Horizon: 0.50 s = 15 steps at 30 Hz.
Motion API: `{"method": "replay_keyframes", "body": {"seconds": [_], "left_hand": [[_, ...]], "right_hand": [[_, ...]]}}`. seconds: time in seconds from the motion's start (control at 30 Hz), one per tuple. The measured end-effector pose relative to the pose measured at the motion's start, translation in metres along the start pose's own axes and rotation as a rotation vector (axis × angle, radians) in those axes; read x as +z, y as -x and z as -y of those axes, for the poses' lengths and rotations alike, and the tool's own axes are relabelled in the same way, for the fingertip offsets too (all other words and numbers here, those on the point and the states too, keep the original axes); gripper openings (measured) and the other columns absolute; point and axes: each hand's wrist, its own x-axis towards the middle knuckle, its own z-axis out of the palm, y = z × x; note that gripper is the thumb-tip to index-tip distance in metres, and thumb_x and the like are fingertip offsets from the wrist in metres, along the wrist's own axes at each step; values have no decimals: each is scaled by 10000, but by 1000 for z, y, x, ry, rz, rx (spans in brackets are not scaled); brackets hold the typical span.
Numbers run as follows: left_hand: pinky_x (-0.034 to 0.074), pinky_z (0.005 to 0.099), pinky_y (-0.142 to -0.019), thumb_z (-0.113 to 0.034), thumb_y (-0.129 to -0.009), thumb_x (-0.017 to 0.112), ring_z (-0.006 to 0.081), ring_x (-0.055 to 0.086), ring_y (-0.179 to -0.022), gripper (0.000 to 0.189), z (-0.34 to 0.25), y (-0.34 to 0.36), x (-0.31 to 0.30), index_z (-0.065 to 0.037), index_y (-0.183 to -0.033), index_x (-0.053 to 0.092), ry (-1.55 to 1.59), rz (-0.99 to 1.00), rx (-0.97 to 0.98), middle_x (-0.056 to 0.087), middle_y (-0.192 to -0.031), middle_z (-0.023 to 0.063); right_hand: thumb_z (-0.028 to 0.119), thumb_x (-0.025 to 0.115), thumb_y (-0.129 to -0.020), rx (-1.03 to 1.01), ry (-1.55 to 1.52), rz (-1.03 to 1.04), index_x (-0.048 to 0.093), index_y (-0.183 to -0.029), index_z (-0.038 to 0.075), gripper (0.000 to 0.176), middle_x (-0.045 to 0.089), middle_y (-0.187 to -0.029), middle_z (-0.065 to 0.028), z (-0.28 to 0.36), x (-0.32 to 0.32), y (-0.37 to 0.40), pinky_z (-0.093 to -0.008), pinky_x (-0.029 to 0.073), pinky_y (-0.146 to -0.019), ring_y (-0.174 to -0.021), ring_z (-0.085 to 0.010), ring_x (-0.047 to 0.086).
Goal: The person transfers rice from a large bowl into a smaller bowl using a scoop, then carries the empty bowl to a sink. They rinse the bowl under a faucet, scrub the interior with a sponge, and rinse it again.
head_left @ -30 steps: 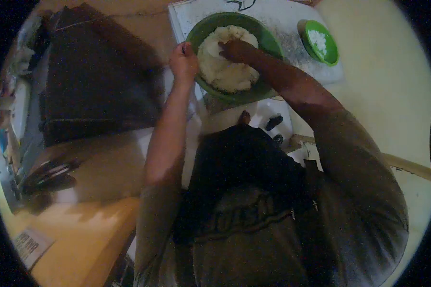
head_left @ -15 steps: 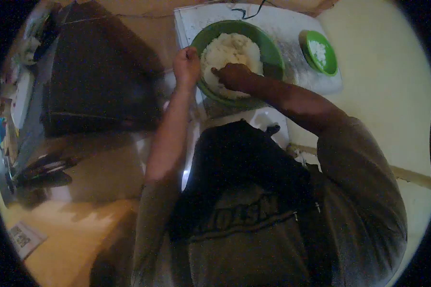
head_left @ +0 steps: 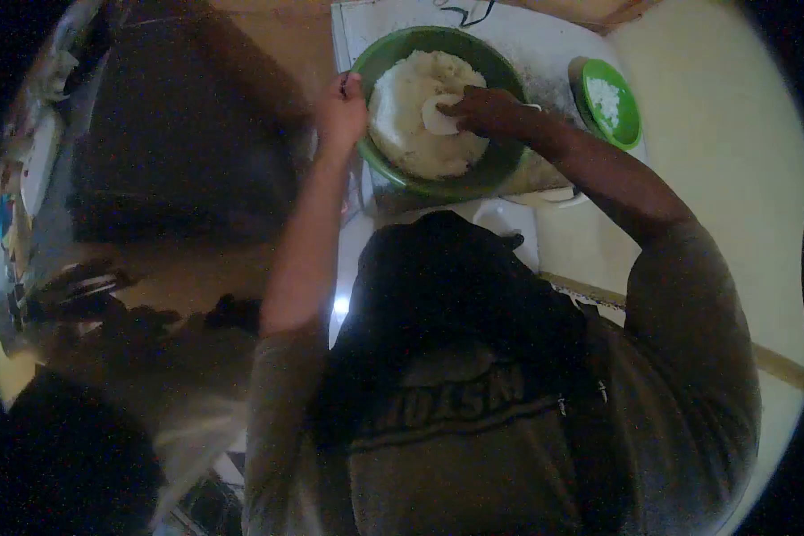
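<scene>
Nearest to you, below your grey shirt point(head_left: 473, 420), both forearms reach up and away toward the green bowl point(head_left: 438, 186), which sits on a white board point(head_left: 545, 45) at the far edge of the work surface. Your left hand point(head_left: 341, 112) is closed over the bowl's near-left rim, thumb and fingers wrapped around the lip. Your right hand point(head_left: 489, 112) is inside the bowl with the fingers loosely bent, their tips on a pale folded flap of the dough point(head_left: 415, 134). From this angle you cannot tell whether the flap is pinched or only pressed. The dough fills most of the bowl as one lumpy white mass. It looks soft, dense and probably tacky, so expect it to stretch and tear if you pull on a thin edge. Take it from underneath, or fold in a thick lip, rather than lifting a corner. The bowl looks light against its load and could slide or tip under a push, so the rim is a sensible place to brace it. Farther right on the board, apart from the big bowl, is a small green bowl point(head_left: 609, 103) holding something white.
</scene>
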Motion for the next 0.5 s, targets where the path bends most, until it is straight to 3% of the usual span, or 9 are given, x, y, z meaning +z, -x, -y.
{"method": "replay_keyframes", "body": {"seconds": [0.1, 0.17, 0.2, 0.27, 0.3, 0.33, 0.37, 0.43, 0.5], "left_hand": [[485, 438, -752, -270, -909, 520, 368, 629, -820, 287, -4, -3, 7, -29, -982, 657, -124, -22, 38, 662, -901, 192], [487, 439, -760, -252, -854, 576, 337, 634, -815, 224, -13, -4, -4, -64, -923, 677, -563, -287, 463, 665, -880, 163], [487, 439, -760, -252, -854, 576, 337, 634, -815, 224, -20, -2, -12, -64, -923, 677, -577, -279, 463, 665, -880, 163], [500, 417, -768, -215, -756, 622, 309, 642, -813, 175, -43, 9, -14, -83, -852, 685, -896, -149, 629, 668, -845, 128], [500, 417, -768, -215, -756, 622, 309, 642, -813, 175, -46, 13, -12, -83, -852, 685, -920, -150, 618, 668, -845, 128], [506, 410, -758, -211, -724, 621, 300, 646, -806, 176, -48, 20, -10, -81, -824, 686, -988, 60, 645, 666, -830, 120], [513, 404, -747, -207, -692, 620, 290, 649, -798, 178, -52, 27, -9, -78, -796, 687, -1047, 277, 662, 664, -815, 112], [520, 403, -737, -198, -711, 599, 284, 653, -797, 167, -60, 31, 10, -79, -786, 689, -1077, 373, 570, 668, -819, 109], [528, 402, -726, -189, -730, 578, 279, 656, -795, 164, -56, 33, 25, -79, -775, 690, -1108, 478, 479, 671, -823, 107]], "right_hand": [[288, 583, -856, 42, 73, -98, 473, -1342, 299, 498, 587, -1088, -166, -7, 26, -17, -417, 520, -786, -927, -316, 609], [273, 585, -853, 14, 23, -63, 482, -1337, 299, 495, 582, -1061, -173, -2, -4, -22, -424, 524, -780, -917, -315, 610], [258, 587, -850, 7, -9, -10, 492, -1333, 298, 493, 577, -1035, -179, -2, -14, -24, -431, 527, -773, -907, -315, 610], [232, 590, -844, 24, -55, -5, 504, -1327, 285, 493, 572, -1038, -183, -14, -9, -20, -429, 521, -784, -907, -317, 608], [205, 592, -838, 42, -92, 6, 516, -1321, 272, 494, 567, -1041, -186, -17, -11, -18, -428, 514, -794, -908, -319, 605], [205, 592, -838, 16, -108, 2, 516, -1321, 272, 494, 567, -1041, -186, -22, -10, -11, -428, 514, -794, -908, -319, 605], [147, 581, -829, 37, -195, -93, 523, -1313, 258, 500, 593, -1013, -189, -29, -12, 0, -437, 524, -768, -912, -327, 616], [88, 569, -821, 57, -265, -190, 529, -1304, 244, 510, 620, -985, -192, -48, -16, 13, -446, 533, -742, -917, -336, 626], [71, 589, -801, -63, -394, -442, 502, -1334, 207, 557, 613, -902, -225, -58, -19, 28, -459, 512, -784, -863, -365, 621]]}}
